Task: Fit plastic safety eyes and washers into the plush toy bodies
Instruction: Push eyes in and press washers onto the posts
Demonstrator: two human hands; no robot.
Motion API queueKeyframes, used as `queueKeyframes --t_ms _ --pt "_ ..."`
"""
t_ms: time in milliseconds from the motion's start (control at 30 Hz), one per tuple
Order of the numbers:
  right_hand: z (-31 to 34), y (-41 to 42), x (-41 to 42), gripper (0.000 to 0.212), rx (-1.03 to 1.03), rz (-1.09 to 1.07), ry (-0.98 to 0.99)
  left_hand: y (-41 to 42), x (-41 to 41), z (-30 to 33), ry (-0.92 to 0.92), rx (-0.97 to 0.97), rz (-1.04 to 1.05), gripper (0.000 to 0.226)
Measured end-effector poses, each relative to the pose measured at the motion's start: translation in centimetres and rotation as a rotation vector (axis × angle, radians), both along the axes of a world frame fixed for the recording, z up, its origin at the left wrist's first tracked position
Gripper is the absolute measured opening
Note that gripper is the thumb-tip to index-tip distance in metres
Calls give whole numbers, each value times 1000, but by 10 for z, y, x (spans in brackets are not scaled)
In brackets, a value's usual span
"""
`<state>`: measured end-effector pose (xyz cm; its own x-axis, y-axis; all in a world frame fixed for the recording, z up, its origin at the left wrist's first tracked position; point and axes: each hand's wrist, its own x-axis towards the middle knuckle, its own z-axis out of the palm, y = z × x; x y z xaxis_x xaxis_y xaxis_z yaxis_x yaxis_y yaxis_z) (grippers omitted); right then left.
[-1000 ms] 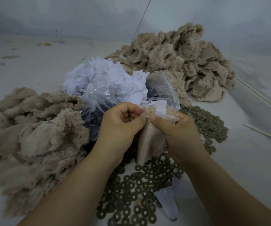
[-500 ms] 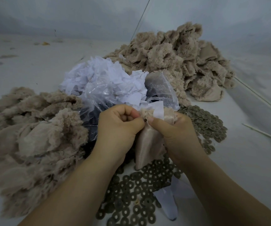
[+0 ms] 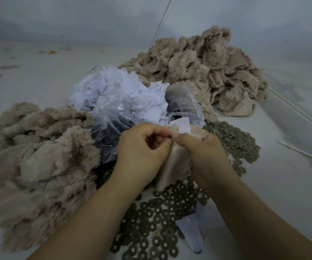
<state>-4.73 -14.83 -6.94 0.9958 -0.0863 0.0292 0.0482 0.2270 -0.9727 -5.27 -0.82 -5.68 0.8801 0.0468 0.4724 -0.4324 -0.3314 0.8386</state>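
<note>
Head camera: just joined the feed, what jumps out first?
Both hands, left hand and right hand, meet at centre, gripping a beige plush body with a small dark eye between the fingertips. Fluffy beige plush piles sit at left and far right; dark washers are spread below the hands.

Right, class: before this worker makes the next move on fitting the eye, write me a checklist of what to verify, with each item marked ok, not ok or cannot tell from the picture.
1. Plush body held firmly: ok, the right hand grips its fabric.
2. Eye in hand: ok, a small dark eye sits at the fingertips of the left hand, against the fabric.
3. Eye post through the fabric: cannot tell, fingers hide it.
4. Washers available: ok, many lie loose on the surface below the hands.
5. Washer already picked up: cannot tell, none shows in either hand.
</note>
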Motion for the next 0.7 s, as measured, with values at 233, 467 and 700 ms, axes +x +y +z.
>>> queueKeyframes --t_ms 233,467,700 --pt "9 0 2 45 316 232 159 5 6 -3 63 -86 -29 25" --pt "8 1 2 59 324 248 165 1 1 -6 -156 249 26 17" --pt "2 1 3 47 247 198 166 2 0 -3 -199 241 -5 20"
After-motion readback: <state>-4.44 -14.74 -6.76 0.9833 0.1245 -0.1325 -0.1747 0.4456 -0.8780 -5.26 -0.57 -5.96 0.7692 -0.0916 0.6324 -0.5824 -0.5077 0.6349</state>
